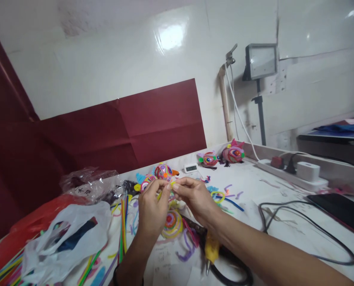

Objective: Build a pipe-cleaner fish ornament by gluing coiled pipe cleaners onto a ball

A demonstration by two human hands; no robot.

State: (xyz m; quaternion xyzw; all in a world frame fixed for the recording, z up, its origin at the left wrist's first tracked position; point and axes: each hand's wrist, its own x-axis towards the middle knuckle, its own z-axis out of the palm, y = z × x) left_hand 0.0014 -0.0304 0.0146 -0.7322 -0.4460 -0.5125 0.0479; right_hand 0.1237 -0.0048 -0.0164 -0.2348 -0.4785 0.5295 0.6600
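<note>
— Glue gun (212, 249) lies nearest, just under the right hand (195, 200).
— Both pinch a yellow pipe cleaner (164, 192) above the table (284, 222); left hand (150, 210) closed too — it could slip into that nozzle.

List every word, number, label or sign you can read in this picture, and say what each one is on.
None can be read for certain.
Small white digital display: dark digits show, too small to read.
Clear plastic bag: dark handwritten marks, too blurred to read.
Paper sheet under the left hand and right hand: faint print, illegible.
White charger on the power strip: no legible marking.
</note>
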